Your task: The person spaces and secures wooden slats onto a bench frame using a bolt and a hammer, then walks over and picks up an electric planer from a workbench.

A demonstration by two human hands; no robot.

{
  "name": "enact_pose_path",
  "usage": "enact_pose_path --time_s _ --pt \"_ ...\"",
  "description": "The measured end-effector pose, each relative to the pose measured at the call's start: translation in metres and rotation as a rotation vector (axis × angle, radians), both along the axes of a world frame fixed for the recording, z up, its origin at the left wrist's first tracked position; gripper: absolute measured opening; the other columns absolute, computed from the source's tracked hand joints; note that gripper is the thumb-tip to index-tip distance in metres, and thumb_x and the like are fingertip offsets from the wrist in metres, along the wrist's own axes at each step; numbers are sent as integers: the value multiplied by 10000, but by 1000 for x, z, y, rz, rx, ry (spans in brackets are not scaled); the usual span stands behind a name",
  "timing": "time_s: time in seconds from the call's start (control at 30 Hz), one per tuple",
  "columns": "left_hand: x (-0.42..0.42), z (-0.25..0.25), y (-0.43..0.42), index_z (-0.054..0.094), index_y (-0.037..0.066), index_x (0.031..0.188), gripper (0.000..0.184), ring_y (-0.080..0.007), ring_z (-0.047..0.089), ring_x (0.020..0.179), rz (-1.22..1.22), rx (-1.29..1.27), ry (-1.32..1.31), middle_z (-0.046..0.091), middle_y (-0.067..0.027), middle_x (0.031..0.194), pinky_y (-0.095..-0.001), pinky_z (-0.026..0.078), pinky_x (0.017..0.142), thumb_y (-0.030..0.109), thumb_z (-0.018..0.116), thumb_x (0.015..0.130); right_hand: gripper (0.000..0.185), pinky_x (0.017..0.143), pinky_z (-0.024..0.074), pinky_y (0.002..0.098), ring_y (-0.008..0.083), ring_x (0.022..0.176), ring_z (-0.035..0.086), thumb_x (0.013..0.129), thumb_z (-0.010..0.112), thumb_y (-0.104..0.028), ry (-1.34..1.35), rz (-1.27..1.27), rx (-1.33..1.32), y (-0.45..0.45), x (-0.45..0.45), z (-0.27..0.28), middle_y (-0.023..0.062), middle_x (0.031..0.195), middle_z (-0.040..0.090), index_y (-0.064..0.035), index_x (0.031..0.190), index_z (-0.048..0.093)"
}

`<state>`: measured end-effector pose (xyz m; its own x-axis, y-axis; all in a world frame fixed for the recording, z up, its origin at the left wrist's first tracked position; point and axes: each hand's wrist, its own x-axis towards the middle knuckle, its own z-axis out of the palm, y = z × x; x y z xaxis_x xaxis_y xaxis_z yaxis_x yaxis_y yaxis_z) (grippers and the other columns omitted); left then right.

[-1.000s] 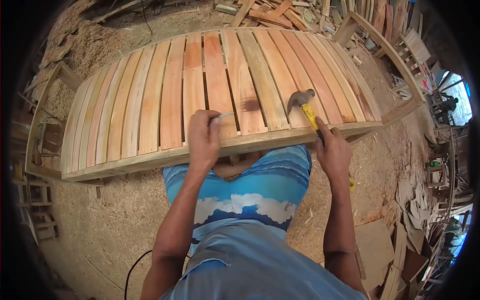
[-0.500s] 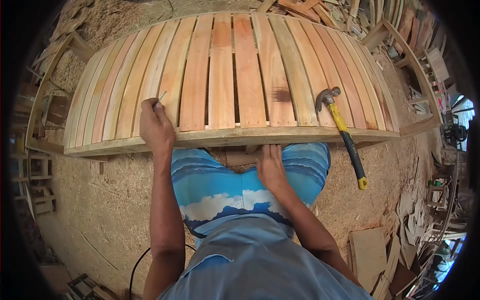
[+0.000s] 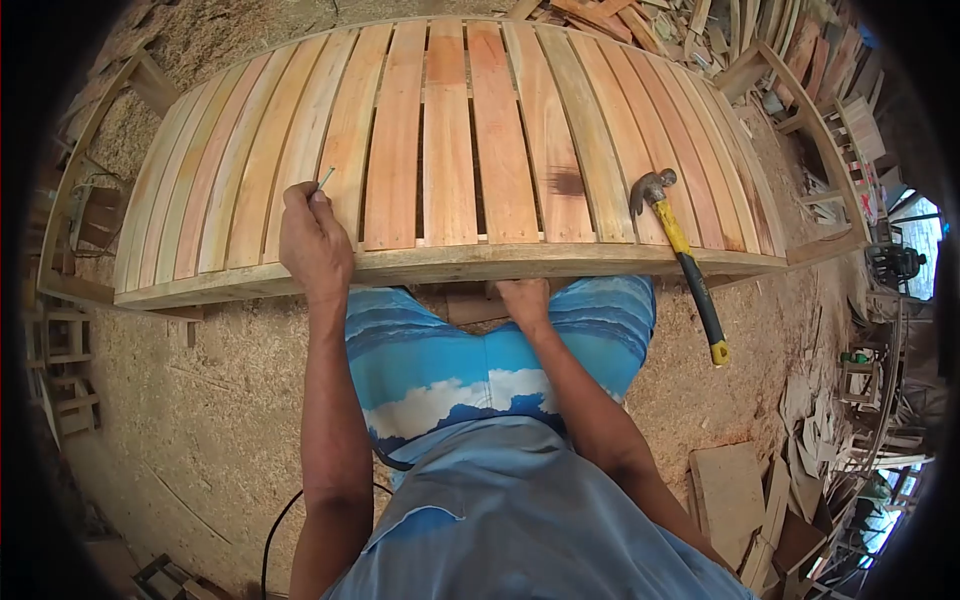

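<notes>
My left hand [image 3: 318,235] is closed on a thin metal nail [image 3: 326,178], which sticks up between thumb and forefinger over the slats. The wrist passes over the front rail [image 3: 420,264] of a long wooden slatted frame [image 3: 445,190]. Under that rail my right hand [image 3: 525,298] reaches in between my knees; its fingers are hidden beneath the wood, so what they hold does not show. A claw hammer [image 3: 680,245] with a yellow and black handle lies on the slats to the right, its grip hanging past the rail.
Curved wooden end pieces [image 3: 815,150] stand at both ends of the frame. Scrap wood [image 3: 610,25] is piled behind it. Flat boards [image 3: 730,490] lie on the sawdust-covered floor [image 3: 220,420] at lower right. A black cable [image 3: 268,545] runs near my left elbow.
My right hand has moved up and forward, and its fingers have gone under the front rail. My left hand still holds the nail at nearly the same spot. The view has shifted slightly.
</notes>
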<state>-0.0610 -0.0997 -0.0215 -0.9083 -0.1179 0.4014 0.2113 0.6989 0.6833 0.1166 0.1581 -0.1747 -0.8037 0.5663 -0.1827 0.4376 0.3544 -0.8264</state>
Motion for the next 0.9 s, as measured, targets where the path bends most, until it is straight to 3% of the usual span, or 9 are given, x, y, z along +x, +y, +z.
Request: enact_pose_path --time_s 0.07,0.17,0.27,0.37,0.47,0.57,0.77,0.87,0.9 --pt "-1 0 -1 680 56 1255 201 -389 748 954 9 -35 -1 771 -185 1017 -521 558 849 198 583 1150 637 1207 470 536 465 1417 620 915 887 -457 89 53 24 3 2 -11 261 1364 761 -40 1377 751" --pt "-4 2 3 679 61 1258 203 -387 748 953 16 -65 -4 773 -180 1017 -525 556 846 203 578 1152 533 1103 565 526 438 1311 708 907 869 -312 7 20 291 2 0 -14 226 1395 763 -60 1364 764" --pt "-3 7 4 679 65 1262 207 -384 749 944 10 -68 -15 776 -175 1012 -524 555 836 208 578 1153 521 1142 547 523 448 1320 695 916 845 -305 -96 104 583 24 1 -21 220 1385 767 -57 1367 763" --pt "-1 10 6 681 67 1267 208 -382 750 927 -25 -61 -36 779 -173 1008 -523 555 824 209 583 1151 527 1141 539 530 461 1309 690 926 816 -318 -34 58 850 70 18 -66 238 1387 759 -50 1376 756" --pt "3 13 4 684 69 1265 199 -378 750 903 -58 -68 -28 778 -173 1002 -516 557 812 200 591 1147 535 1117 541 556 481 1275 698 939 803 -353 31 -47 595 98 29 -100 241 1369 764 -39 1369 756" --pt "0 13 4 693 65 1241 184 -367 743 891 -74 -81 24 765 -168 982 -499 561 808 189 598 1145 486 1093 548 564 493 1224 719 947 789 -363 81 -178 728 66 22 -70 245 1304 790 -27 1298 787" --pt "0 14 4 695 64 1233 172 -362 734 889 -116 -51 -18 749 -163 958 -495 554 790 176 604 1140 525 945 626 507 462 1105 793 849 885 -368 236 -171 341 8 13 -28 259 1140 832 0 1217 821" --pt "0 12 2 693 68 1233 168 -365 730 883 -141 -38 12 744 -162 948 -500 549 783 175 604 1138 523 893 632 494 456 1030 810 807 913 -367 -68 -176 -3 -19 10 -26 253 1061 836 13 1154 821" --pt "-2 12 2 692 68 1234 168 -366 730 882 -141 -38 9 742 -161 944 -502 549 784 176 605 1138 510 900 629 500 454 1038 809 806 911 -378 -93 -181 16 -22 10 -19 253 1061 834 10 1124 820"
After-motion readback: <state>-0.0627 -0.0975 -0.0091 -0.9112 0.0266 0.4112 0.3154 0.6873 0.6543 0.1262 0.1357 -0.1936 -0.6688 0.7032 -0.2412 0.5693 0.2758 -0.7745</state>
